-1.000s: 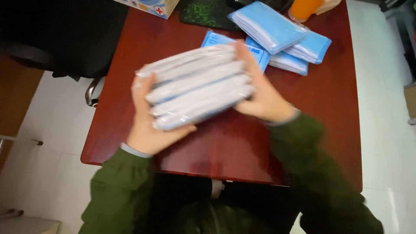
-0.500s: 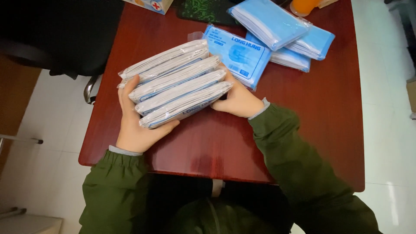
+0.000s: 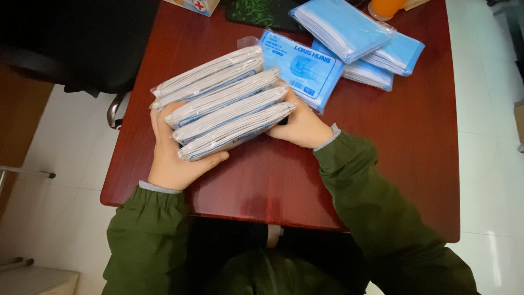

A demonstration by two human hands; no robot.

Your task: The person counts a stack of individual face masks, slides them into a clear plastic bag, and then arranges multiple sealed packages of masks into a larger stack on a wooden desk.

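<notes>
Both hands clamp a stack of clear-wrapped mask packs (image 3: 224, 101) on edge over the bench (image 3: 415, 142) near its left edge: the left hand (image 3: 172, 158) cups the near end, the right hand (image 3: 303, 125) presses the far side. Blue packs (image 3: 349, 41) lie toward the far right corner.

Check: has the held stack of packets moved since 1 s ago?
Yes. The stack of packets went left and away from the person, off the blue packs towards the table's left edge.
</notes>
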